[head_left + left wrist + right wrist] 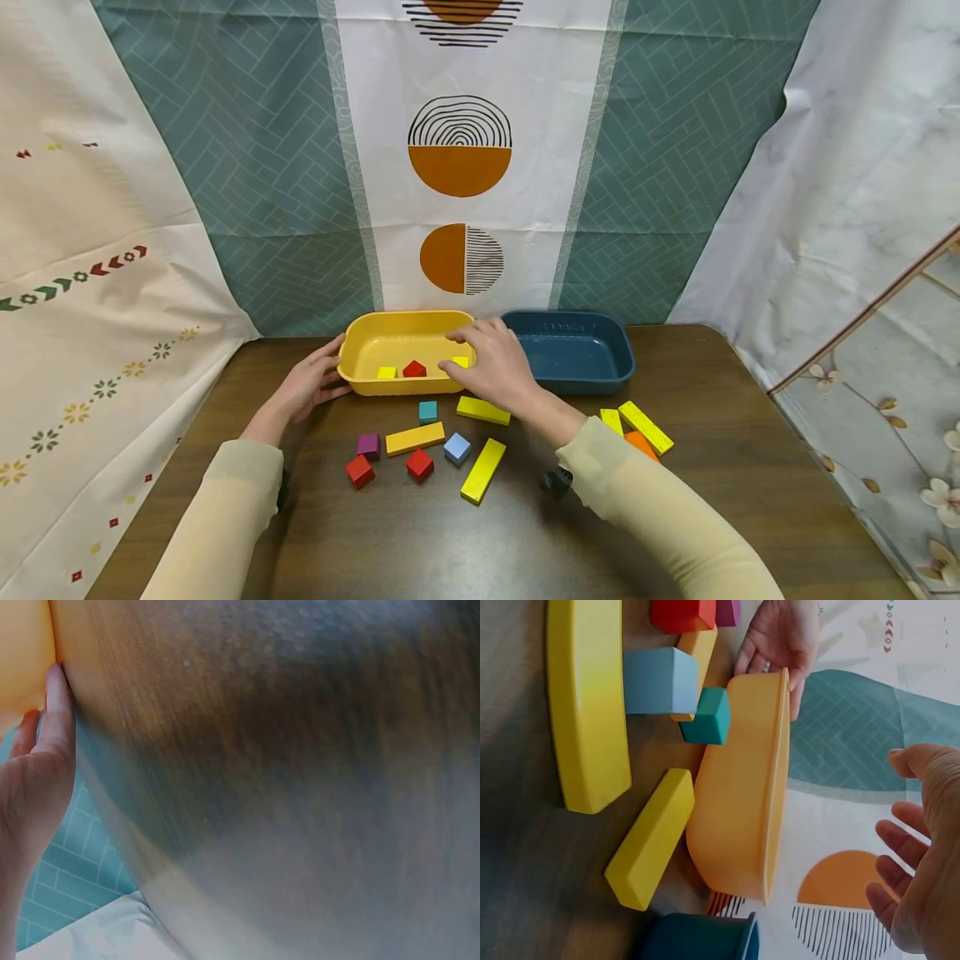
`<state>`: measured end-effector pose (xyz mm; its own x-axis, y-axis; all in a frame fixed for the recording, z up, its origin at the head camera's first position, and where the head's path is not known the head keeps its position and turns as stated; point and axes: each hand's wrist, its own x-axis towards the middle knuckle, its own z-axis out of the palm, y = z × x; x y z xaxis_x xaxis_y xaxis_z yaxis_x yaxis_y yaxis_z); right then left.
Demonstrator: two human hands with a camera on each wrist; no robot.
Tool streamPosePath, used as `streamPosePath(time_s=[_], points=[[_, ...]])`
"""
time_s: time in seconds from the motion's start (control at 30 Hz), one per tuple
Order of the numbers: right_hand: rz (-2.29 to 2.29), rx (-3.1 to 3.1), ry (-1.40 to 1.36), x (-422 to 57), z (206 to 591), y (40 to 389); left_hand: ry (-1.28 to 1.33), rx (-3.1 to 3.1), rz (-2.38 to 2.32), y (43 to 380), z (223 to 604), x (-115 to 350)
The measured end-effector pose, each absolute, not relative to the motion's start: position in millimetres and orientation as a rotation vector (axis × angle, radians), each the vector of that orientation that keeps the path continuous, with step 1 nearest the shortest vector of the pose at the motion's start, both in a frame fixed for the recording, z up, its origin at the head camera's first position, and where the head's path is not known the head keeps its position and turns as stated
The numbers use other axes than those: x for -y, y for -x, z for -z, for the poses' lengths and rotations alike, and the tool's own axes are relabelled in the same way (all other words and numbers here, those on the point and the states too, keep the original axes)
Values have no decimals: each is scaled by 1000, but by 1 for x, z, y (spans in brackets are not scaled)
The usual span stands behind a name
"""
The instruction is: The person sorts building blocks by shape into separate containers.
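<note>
My left hand (303, 388) rests its fingers against the left end of a yellow tray (397, 340); in the left wrist view those fingers are fairly straight along its wall. Over the tray's right end hovers my right hand (497, 364), thumb and fingers spread apart and holding nothing, as the right wrist view also shows. Inside the tray lie a red block (414, 369) and two yellow blocks, one at the front left (387, 372) and another near my right thumb (461, 362).
A dark blue tray (573, 386) stands right of the yellow one. In front lie a teal cube (427, 412), light blue cube (457, 448), purple cube (369, 446), two red cubes (420, 465), an orange-yellow bar (415, 438) and yellow bars (483, 471). An orange block (641, 445) lies among yellow bars, right.
</note>
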<state>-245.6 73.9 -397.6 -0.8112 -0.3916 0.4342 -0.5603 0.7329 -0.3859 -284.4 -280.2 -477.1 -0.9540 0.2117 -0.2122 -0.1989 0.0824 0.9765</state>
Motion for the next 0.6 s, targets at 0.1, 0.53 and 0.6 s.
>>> streamPosePath(time_s=[0.1,0.53,0.6], points=[[-741,2607,-757,-77,400,240,-5,-2066,-1945,284,477,281],[-708,2667,-835,-92,414,216,-19,-2073,-1938,285,478,280],[-716,2690,-835,-94,416,212,-21,-2075,-1937,285,478,280]])
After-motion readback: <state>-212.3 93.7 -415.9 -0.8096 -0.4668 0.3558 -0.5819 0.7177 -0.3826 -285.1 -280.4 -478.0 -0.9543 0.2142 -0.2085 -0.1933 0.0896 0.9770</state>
